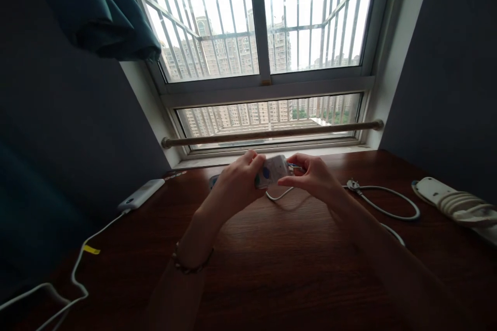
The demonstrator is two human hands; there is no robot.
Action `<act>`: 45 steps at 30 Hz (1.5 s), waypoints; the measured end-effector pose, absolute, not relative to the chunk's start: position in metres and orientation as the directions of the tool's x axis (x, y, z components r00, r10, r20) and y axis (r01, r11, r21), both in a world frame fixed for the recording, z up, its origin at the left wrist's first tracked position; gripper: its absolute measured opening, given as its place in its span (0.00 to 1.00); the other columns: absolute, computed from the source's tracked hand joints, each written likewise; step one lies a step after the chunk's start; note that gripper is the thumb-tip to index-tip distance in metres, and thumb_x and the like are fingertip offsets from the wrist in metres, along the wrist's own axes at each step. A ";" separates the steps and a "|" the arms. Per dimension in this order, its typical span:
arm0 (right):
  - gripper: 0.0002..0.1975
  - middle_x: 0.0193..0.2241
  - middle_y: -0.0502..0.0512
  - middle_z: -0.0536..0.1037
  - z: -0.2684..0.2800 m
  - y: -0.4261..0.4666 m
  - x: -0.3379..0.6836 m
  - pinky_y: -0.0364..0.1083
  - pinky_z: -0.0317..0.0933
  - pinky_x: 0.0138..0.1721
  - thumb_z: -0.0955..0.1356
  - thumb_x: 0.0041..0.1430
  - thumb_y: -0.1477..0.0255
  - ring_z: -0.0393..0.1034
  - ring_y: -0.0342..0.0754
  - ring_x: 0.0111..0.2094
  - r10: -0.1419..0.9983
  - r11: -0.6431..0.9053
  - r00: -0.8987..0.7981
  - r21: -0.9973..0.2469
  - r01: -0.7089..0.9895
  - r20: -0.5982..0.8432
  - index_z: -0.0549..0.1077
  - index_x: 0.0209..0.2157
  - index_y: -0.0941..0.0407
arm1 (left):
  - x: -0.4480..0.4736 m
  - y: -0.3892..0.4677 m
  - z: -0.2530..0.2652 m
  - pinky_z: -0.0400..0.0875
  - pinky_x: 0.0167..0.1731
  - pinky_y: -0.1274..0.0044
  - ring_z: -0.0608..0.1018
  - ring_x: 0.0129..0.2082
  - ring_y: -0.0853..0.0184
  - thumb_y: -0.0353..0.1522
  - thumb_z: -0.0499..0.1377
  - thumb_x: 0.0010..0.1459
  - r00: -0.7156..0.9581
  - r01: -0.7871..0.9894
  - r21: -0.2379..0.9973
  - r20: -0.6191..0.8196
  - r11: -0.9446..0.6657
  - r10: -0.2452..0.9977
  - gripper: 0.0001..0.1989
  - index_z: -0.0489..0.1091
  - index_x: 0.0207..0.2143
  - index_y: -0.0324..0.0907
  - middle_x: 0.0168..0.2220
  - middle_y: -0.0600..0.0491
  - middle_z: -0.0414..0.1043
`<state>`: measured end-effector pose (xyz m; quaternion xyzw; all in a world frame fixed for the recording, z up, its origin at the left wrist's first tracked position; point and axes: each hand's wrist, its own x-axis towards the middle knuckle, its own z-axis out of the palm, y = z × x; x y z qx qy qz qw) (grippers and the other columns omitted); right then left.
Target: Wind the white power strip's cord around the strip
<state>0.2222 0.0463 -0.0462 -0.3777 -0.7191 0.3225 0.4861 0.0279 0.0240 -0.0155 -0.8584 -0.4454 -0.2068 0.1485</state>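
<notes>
Forearms [373, 232], both hands [243, 170] [316, 176] at a pale box [276, 168], blue marking [266, 172] unreadable

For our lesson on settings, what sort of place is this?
Probably a room in a high-rise home: a window with bars outside, tower blocks beyond, and a blue-green curtain.

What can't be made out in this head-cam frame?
All in the head view:
- Small pale object: one end covered by the left hand; its markings too small to read.
- Thin bits at its other end: partly behind the right hand, too small to identify.
- Blue-grey item: mostly behind the left hand and wrist.
- White cable: cut off by the frame edge.
- White strip: cut off by the right edge.
</notes>
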 end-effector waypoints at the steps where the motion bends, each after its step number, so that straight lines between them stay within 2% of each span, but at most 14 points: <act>1: 0.23 0.20 0.46 0.63 -0.045 0.046 0.225 0.40 0.48 0.23 0.75 0.37 0.61 0.53 0.39 0.22 0.832 0.540 -0.307 -0.802 0.253 0.463 0.72 0.32 0.61 | 0.022 0.023 -0.012 0.68 0.35 0.73 0.71 0.38 0.63 0.34 0.59 0.49 0.542 0.800 -0.031 0.464 -0.599 0.700 0.21 0.59 0.47 0.42 0.43 0.49 0.64; 5: 0.19 0.18 0.43 0.57 -0.038 0.045 0.234 0.39 0.46 0.22 0.75 0.42 0.64 0.49 0.37 0.21 0.702 0.684 -0.524 -0.660 0.309 0.482 0.73 0.33 0.61 | 0.002 0.019 -0.003 0.68 0.37 0.75 0.71 0.37 0.66 0.31 0.61 0.48 0.602 0.731 0.079 0.395 -0.678 0.694 0.23 0.60 0.48 0.44 0.44 0.51 0.64; 9: 0.11 0.21 0.47 0.66 -0.033 0.045 0.240 0.38 0.51 0.25 0.70 0.54 0.67 0.56 0.37 0.23 0.557 0.796 -0.686 -0.536 0.282 0.468 0.74 0.33 0.62 | -0.006 0.016 0.000 0.67 0.37 0.76 0.71 0.38 0.68 0.27 0.59 0.47 0.622 0.714 0.133 0.330 -0.687 0.710 0.20 0.63 0.45 0.44 0.43 0.52 0.64; 13: 0.14 0.22 0.51 0.70 -0.032 0.048 0.245 0.38 0.51 0.24 0.65 0.59 0.66 0.58 0.38 0.23 0.487 0.834 -0.777 -0.476 0.277 0.400 0.75 0.32 0.64 | -0.011 0.013 0.001 0.66 0.37 0.78 0.71 0.39 0.69 0.25 0.59 0.46 0.639 0.700 0.160 0.293 -0.695 0.711 0.23 0.63 0.47 0.46 0.43 0.54 0.64; 17: 0.12 0.24 0.53 0.73 -0.034 0.051 0.247 0.40 0.53 0.27 0.66 0.59 0.68 0.62 0.40 0.25 0.491 0.844 -0.793 -0.421 0.331 0.361 0.76 0.32 0.63 | -0.013 0.011 0.003 0.65 0.37 0.78 0.70 0.38 0.69 0.25 0.57 0.48 0.642 0.704 0.150 0.283 -0.694 0.713 0.20 0.63 0.46 0.45 0.42 0.53 0.64; 21: 0.10 0.26 0.53 0.74 -0.035 0.052 0.248 0.40 0.54 0.28 0.66 0.58 0.70 0.65 0.40 0.26 0.484 0.845 -0.799 -0.428 0.321 0.356 0.76 0.32 0.62 | -0.013 0.011 0.004 0.64 0.36 0.77 0.70 0.37 0.69 0.27 0.57 0.49 0.649 0.707 0.143 0.257 -0.692 0.716 0.17 0.64 0.44 0.43 0.41 0.52 0.64; 27: 0.10 0.25 0.52 0.74 -0.034 0.051 0.250 0.40 0.54 0.27 0.67 0.57 0.69 0.64 0.40 0.26 0.481 0.856 -0.789 -0.398 0.329 0.382 0.77 0.31 0.61 | -0.012 0.010 0.004 0.64 0.36 0.78 0.70 0.37 0.69 0.27 0.58 0.48 0.633 0.726 0.171 0.211 -0.666 0.745 0.18 0.64 0.43 0.45 0.40 0.54 0.65; 35: 0.08 0.24 0.52 0.73 -0.034 0.051 0.246 0.41 0.52 0.27 0.68 0.57 0.71 0.64 0.41 0.25 0.536 0.841 -0.752 -0.317 0.438 0.383 0.77 0.29 0.60 | -0.014 0.014 0.000 0.64 0.35 0.76 0.71 0.37 0.66 0.30 0.62 0.44 0.606 0.758 0.204 0.130 -0.619 0.785 0.21 0.64 0.43 0.45 0.40 0.54 0.66; 39: 0.08 0.25 0.53 0.73 -0.036 0.052 0.244 0.41 0.53 0.29 0.68 0.57 0.71 0.64 0.41 0.26 0.554 0.832 -0.734 -0.233 0.503 0.394 0.77 0.28 0.60 | -0.013 0.016 -0.003 0.64 0.35 0.76 0.71 0.36 0.67 0.30 0.60 0.46 0.599 0.767 0.188 0.132 -0.613 0.790 0.17 0.65 0.42 0.45 0.39 0.54 0.66; 45: 0.09 0.25 0.53 0.73 -0.038 0.053 0.244 0.41 0.53 0.30 0.68 0.57 0.69 0.65 0.42 0.28 0.543 0.835 -0.724 -0.187 0.517 0.425 0.77 0.29 0.59 | -0.013 0.016 -0.002 0.64 0.38 0.74 0.71 0.39 0.65 0.30 0.63 0.42 0.581 0.784 0.195 0.103 -0.589 0.808 0.22 0.64 0.43 0.46 0.41 0.54 0.65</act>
